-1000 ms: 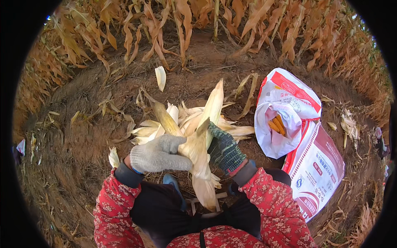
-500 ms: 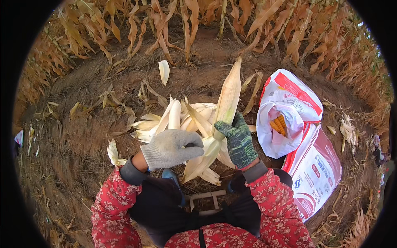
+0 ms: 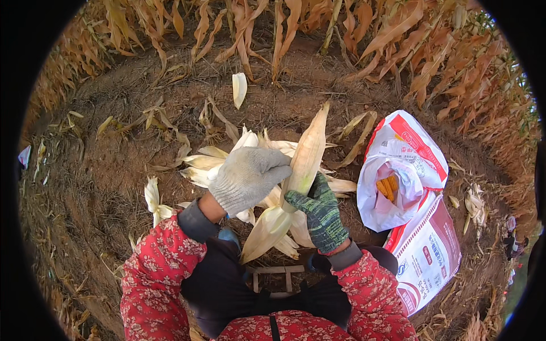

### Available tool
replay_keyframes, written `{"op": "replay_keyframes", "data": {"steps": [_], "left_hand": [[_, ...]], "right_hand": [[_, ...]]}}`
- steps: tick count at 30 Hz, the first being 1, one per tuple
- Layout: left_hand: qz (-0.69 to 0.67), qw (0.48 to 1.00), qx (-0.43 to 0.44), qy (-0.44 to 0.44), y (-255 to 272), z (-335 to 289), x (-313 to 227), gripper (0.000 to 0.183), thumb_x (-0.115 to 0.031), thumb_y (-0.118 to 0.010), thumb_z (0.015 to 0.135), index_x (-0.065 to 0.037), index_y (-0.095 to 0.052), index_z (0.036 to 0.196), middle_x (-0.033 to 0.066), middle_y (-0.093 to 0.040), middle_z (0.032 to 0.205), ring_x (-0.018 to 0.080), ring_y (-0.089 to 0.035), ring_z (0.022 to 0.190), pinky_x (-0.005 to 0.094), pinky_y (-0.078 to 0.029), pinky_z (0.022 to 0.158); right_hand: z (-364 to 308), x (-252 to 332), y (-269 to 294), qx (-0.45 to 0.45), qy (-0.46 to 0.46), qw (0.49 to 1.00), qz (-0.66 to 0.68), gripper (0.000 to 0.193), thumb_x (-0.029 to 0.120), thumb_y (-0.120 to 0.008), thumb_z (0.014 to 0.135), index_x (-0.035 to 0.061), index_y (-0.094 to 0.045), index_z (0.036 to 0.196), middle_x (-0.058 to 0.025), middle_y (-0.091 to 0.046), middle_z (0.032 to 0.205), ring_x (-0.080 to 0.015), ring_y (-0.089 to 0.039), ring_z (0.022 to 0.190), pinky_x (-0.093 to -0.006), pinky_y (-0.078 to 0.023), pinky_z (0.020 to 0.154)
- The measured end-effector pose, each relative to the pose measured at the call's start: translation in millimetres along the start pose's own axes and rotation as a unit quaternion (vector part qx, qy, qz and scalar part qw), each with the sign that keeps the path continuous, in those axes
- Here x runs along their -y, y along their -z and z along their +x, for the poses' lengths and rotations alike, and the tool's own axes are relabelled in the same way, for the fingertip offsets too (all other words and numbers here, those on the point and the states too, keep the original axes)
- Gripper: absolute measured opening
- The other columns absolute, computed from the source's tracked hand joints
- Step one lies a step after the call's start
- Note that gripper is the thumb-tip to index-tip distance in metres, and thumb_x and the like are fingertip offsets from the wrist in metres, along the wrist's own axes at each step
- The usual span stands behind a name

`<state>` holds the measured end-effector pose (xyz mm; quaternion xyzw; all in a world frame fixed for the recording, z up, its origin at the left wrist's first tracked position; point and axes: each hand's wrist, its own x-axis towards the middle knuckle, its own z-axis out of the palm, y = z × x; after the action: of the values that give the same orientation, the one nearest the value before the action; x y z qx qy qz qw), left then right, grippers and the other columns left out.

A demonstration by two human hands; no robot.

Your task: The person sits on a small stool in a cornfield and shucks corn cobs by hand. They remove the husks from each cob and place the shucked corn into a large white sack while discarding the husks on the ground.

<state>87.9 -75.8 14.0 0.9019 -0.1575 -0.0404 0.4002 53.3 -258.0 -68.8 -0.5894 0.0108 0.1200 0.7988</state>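
My right hand (image 3: 321,219), in a dark green knitted glove, is closed round the base of a corn ear (image 3: 307,156). The ear is still wrapped in pale husk and tilts with its tip up and to the right. Peeled husk leaves (image 3: 267,230) hang down from its base. My left hand (image 3: 242,177), in a light grey knitted glove, is closed with its fingertips pinched at the left edge of the ear's husk. Behind and below the hands lies a pile of pale husks and husked-over ears (image 3: 200,170), partly hidden by my left hand.
A white and red woven sack (image 3: 372,196) lies open on the right, with bare orange corn cobs (image 3: 388,187) inside. Loose husks (image 3: 239,90) are scattered on the soil. Dry corn stalks (image 3: 250,34) stand at the back. A small wooden frame (image 3: 278,270) is between my legs.
My left hand has moved up and right, from below the ear to its husk edge, and its fingers have come together. My right hand keeps its hold, slightly lower.
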Motion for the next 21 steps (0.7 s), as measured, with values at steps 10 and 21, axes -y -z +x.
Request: {"op": "replay_keyframes", "data": {"steps": [10,21], "left_hand": [[0.053,0.998,-0.013,-0.014,-11,1,2,0.016,-0.018,-0.062,0.082,-0.005,-0.069,0.088,0.0133,-0.066,0.08,0.0271,-0.065,0.078,0.0363,-0.051,0.073],[-0.008,0.999,-0.023,-0.039,-3,-7,-8,0.03,-0.023,-0.07,0.085,-0.003,-0.069,0.107,0.0093,-0.071,0.098,0.0182,-0.068,0.089,0.0305,-0.052,0.08]], "right_hand": [[-4,-8,8,0.044,-0.023,0.999,0.016,0.064,0.007,-0.079,0.079,-0.0002,-0.046,0.134,-0.0088,-0.061,0.118,-0.0176,-0.06,0.104,-0.0321,-0.051,0.091],[-5,-12,11,0.05,-0.035,0.998,0.014,0.061,0.005,-0.077,0.078,0.0005,-0.047,0.131,-0.0091,-0.061,0.115,-0.0184,-0.06,0.103,-0.0314,-0.051,0.091]]}}
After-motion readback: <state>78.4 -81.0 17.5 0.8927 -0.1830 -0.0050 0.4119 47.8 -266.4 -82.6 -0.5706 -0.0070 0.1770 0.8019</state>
